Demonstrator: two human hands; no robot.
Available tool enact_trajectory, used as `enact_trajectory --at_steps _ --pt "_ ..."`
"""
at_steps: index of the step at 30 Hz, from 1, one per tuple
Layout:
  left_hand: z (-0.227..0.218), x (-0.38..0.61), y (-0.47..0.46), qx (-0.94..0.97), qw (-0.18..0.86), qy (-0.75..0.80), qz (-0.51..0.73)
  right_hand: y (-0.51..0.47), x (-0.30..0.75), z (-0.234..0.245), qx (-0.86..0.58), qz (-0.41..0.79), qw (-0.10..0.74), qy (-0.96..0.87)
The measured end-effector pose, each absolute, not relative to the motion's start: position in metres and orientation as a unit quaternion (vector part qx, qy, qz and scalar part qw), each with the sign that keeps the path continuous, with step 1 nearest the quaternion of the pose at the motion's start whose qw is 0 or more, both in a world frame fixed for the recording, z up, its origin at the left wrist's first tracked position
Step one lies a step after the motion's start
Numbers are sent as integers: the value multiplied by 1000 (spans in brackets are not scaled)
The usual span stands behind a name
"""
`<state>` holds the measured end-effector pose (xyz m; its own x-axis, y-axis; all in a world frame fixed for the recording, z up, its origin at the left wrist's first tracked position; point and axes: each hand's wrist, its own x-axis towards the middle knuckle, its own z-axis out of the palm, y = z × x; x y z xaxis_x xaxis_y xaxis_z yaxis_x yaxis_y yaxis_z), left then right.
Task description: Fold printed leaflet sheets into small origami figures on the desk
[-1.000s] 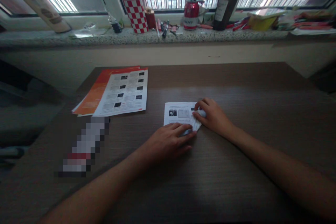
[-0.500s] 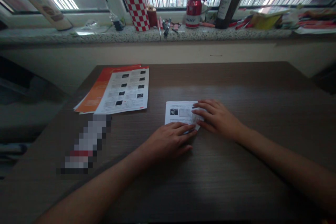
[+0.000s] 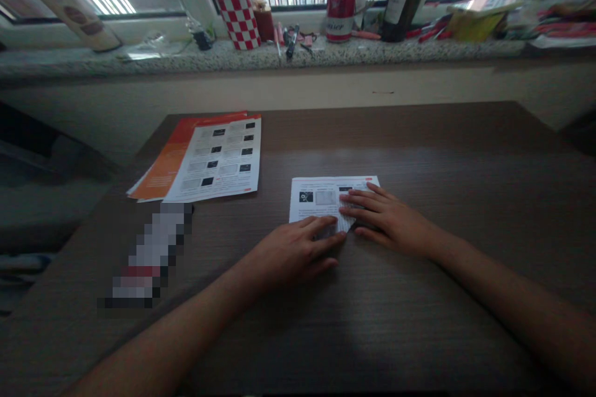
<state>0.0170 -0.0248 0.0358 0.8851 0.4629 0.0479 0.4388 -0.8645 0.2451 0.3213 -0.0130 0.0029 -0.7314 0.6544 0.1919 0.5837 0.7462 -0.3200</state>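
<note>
A small printed sheet of paper (image 3: 321,186), with dark pictures and text on it, lies on the brown table (image 3: 298,322); its lower right corner looks folded or cut at a slant. My left hand (image 3: 300,251) rests at the sheet's lower edge, fingers stretched out over the print. From the right, my right hand (image 3: 386,217) lies flat with spread fingers across the sheet's right part. Both hands press on the paper without gripping it. Their fingers cover the lower edge and much of the right side.
Left of the hands lie printed sheets (image 3: 218,161) over orange-covered papers (image 3: 170,164). A pixelated object (image 3: 151,254) lies nearer to me. Along the windowsill (image 3: 162,61) stand a checkered red-and-white tube (image 3: 235,9), a red can (image 3: 339,12) and a dark bottle (image 3: 407,0).
My right hand has moved slightly right and down with its fingers more spread, uncovering the sheet's upper right corner. My left hand stays at the lower edge. The view has shifted slightly.
</note>
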Motion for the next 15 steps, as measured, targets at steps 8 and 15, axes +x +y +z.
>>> enact_trajectory --at_steps 8,15 --pt "36 18 -27 963 116 239 46 -15 320 2 -346 108 143 -921" --pt "40 20 -27 962 113 244 38 -16 319 5 -353 93 134 -921"
